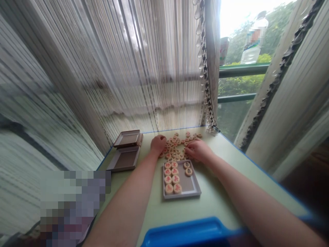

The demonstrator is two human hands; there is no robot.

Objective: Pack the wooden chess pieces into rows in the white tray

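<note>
A pile of round wooden Chinese chess pieces (pixel 175 151) lies loose on the pale green table (pixel 216 206). At the pile's left edge is my left hand (pixel 158 144), its fingers curled closed; whether a piece is inside them is hidden. My right hand (pixel 197 150) reaches over the right side of the pile, fingers bent and close together, tips down among the pieces. What those fingertips grip is too small to make out. Nearer to me, a shallow box (pixel 189 188) holds two columns of red-marked pieces on its left and two dark-marked pieces at its upper right.
Open, shallow boxes stand at the table's left: one (pixel 124 158) in front, another (pixel 128 138) behind it. A blue plastic edge (pixel 185 231) is closest to me. Striped string curtains (pixel 154 68) hang behind the table. A bottle (pixel 253 44) and a can (pixel 224 51) stand by the window.
</note>
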